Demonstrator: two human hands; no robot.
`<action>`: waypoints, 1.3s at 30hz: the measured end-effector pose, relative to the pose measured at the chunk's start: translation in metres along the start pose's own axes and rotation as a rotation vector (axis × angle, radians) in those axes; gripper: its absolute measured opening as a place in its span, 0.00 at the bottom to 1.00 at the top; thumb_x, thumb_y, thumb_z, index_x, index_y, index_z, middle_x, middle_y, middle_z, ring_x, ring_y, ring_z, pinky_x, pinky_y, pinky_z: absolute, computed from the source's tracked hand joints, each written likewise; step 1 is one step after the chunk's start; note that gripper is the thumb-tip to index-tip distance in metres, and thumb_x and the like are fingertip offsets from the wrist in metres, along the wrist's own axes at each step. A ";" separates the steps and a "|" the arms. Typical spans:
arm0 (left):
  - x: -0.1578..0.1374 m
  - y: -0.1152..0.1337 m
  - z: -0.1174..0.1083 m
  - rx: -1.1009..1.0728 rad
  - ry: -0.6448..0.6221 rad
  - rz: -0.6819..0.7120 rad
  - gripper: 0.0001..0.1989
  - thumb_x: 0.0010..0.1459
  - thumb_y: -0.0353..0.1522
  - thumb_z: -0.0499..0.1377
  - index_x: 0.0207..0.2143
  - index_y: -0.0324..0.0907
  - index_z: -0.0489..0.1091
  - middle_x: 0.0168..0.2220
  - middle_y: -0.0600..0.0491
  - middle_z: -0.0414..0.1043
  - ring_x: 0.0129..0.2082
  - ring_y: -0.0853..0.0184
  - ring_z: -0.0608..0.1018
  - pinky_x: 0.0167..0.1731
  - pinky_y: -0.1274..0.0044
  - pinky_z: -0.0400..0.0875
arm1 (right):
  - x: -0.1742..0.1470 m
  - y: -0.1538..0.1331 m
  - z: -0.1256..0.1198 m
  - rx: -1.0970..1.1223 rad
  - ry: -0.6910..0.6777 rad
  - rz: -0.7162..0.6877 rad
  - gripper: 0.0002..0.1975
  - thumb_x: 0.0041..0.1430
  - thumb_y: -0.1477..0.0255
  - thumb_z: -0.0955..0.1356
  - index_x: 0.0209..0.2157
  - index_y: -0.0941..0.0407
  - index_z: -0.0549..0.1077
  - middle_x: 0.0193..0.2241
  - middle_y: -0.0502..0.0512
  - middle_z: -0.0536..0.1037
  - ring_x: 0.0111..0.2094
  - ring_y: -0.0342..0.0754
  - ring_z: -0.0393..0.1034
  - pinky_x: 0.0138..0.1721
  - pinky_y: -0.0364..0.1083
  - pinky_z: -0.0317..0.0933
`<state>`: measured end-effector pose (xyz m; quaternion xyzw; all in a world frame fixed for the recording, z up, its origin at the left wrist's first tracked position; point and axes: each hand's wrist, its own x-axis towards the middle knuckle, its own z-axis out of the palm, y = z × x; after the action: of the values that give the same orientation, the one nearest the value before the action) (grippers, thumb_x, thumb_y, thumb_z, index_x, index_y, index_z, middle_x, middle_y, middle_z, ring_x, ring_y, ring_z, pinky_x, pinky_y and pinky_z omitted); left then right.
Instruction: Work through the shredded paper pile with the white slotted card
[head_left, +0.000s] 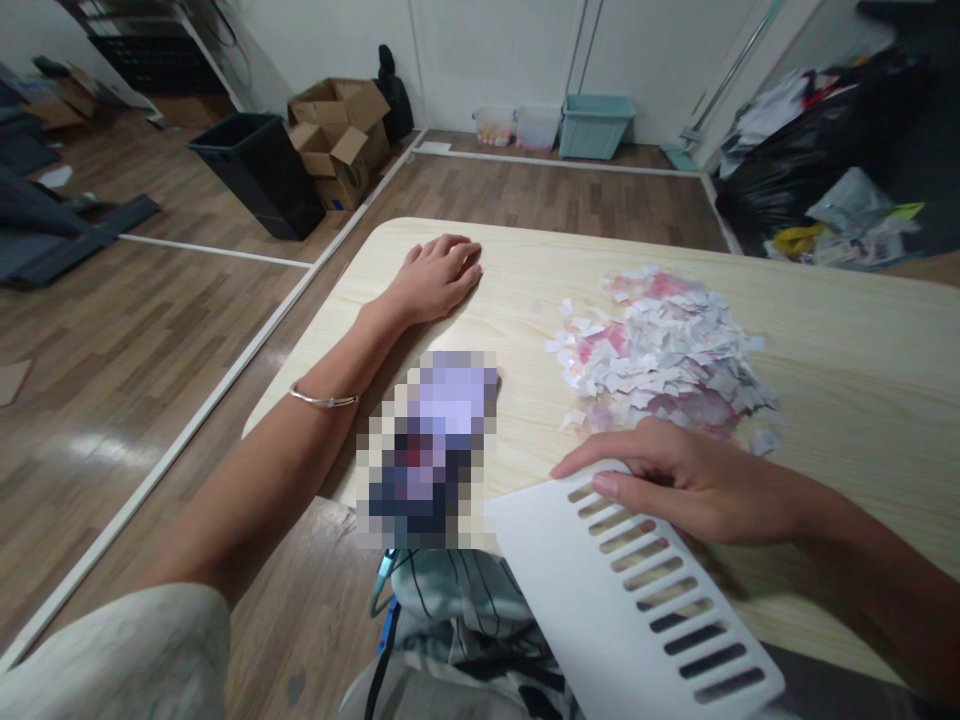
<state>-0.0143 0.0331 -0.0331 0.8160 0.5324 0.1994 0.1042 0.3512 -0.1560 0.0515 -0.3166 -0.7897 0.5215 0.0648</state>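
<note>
My left hand (pixel 442 277) lies palm down on the far left part of the pale wooden table (pixel 847 350), fingers stretched out and holding nothing. My right hand (pixel 675 485) grips the upper edge of a white slotted plastic panel (pixel 577 580), thumb on top. The panel slants down over the near table edge, towards my lap. Just beyond my right hand sits a heap of torn paper scraps (pixel 667 350), mostly white with some pink pieces. Between my forearms, a pixelated phone-like object (pixel 450 410) is on the table near the front edge.
Beyond the table, a black bin (pixel 259 175) and open cardboard boxes (pixel 337 140) stand on the wood floor. A light blue tub (pixel 596 127) and clear boxes (pixel 517 128) are by the wall. Black bags (pixel 810 150) and loose litter pile up at the right. A cable (pixel 382 575) hangs by my lap.
</note>
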 end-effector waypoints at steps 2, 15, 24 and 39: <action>0.000 -0.001 0.000 -0.009 0.001 -0.001 0.32 0.85 0.50 0.55 0.80 0.48 0.78 0.85 0.36 0.74 0.84 0.34 0.74 0.91 0.39 0.58 | 0.001 0.003 -0.001 -0.015 -0.003 -0.021 0.23 0.88 0.57 0.72 0.63 0.57 0.95 0.44 0.62 0.96 0.36 0.51 0.86 0.36 0.45 0.73; -0.003 0.005 -0.007 0.034 -0.034 0.000 0.34 0.87 0.50 0.53 0.83 0.47 0.76 0.87 0.36 0.72 0.85 0.34 0.73 0.91 0.40 0.60 | -0.010 -0.002 -0.002 -0.023 0.088 0.007 0.19 0.85 0.55 0.76 0.61 0.50 0.97 0.40 0.58 0.95 0.35 0.52 0.86 0.35 0.45 0.75; -0.004 0.015 -0.015 0.099 -0.090 -0.045 0.35 0.87 0.48 0.50 0.86 0.46 0.73 0.89 0.36 0.69 0.87 0.34 0.72 0.91 0.43 0.60 | -0.009 0.001 0.004 -0.079 0.072 -0.014 0.20 0.87 0.58 0.73 0.63 0.50 0.97 0.41 0.59 0.96 0.34 0.52 0.88 0.36 0.45 0.76; -0.005 0.016 -0.014 0.105 -0.074 -0.037 0.35 0.87 0.48 0.49 0.85 0.47 0.74 0.88 0.37 0.71 0.86 0.36 0.73 0.91 0.43 0.61 | -0.001 -0.001 0.010 -0.190 0.022 -0.108 0.23 0.89 0.60 0.70 0.63 0.55 0.97 0.38 0.62 0.96 0.36 0.54 0.90 0.52 0.49 0.83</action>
<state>-0.0085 0.0212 -0.0156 0.8173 0.5529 0.1388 0.0843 0.3475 -0.1646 0.0482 -0.2840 -0.8507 0.4366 0.0709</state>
